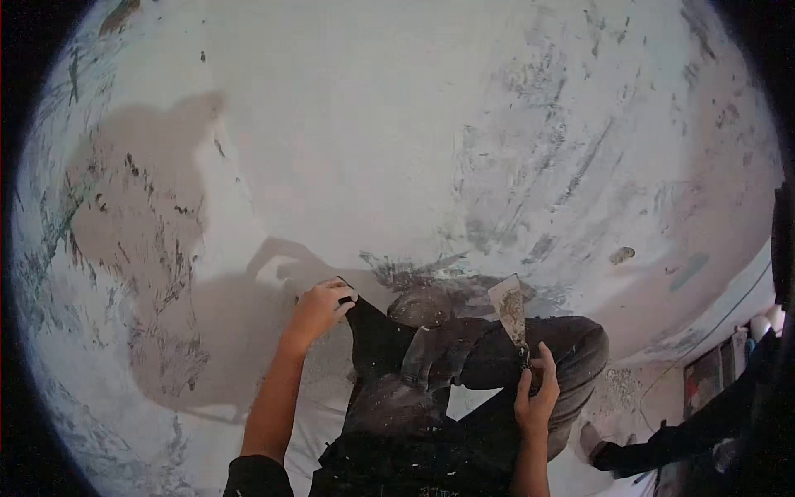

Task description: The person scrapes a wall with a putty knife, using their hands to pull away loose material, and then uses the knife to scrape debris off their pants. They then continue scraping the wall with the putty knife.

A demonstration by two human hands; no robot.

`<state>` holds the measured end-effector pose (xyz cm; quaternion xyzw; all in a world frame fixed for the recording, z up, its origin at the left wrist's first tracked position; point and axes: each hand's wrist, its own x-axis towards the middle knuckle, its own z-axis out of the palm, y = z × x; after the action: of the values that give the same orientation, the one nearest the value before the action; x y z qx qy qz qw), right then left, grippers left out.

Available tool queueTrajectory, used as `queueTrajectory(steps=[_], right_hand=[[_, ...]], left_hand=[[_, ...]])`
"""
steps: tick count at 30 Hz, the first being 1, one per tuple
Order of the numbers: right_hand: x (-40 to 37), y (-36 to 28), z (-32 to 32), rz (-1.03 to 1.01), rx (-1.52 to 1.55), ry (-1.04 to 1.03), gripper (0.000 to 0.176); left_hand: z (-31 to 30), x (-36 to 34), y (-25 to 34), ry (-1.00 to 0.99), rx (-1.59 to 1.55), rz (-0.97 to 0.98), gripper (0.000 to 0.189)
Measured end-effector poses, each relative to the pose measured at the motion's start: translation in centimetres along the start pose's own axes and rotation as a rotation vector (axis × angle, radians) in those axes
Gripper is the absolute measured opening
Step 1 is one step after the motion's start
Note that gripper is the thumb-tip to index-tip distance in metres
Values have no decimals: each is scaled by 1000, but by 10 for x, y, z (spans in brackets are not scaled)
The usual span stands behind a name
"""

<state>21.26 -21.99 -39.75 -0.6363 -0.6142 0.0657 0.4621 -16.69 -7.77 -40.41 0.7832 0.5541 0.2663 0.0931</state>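
Note:
My left hand pinches the corner of a black cloth, apparently the hem of my shirt, and holds it stretched out from my waist. My right hand is wrapped round the dark handle of a putty knife. Its blade points up and away from me, above my bent knee, and is smeared with dried filler. The blade appears to be apart from the wall. My legs, in dusty dark trousers, are bent below both hands.
A whitish wall with patchy filler and dark scuffs rises before me, carrying my shadow on the left. At the lower right is another person's dark-clothed leg with a bare foot. A thin cable and a framed panel are near it.

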Motion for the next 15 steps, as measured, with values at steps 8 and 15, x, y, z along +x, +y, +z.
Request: queueTrajectory(steps=[8,15], right_hand=[[0,-4,-2,-70,-37,21,43],[2,-5,-1,-104,-57,34,44]], left_hand=[[1,4,1,-53,-98,-31,16],[9,8,-7,-97,-64,-67,15]])
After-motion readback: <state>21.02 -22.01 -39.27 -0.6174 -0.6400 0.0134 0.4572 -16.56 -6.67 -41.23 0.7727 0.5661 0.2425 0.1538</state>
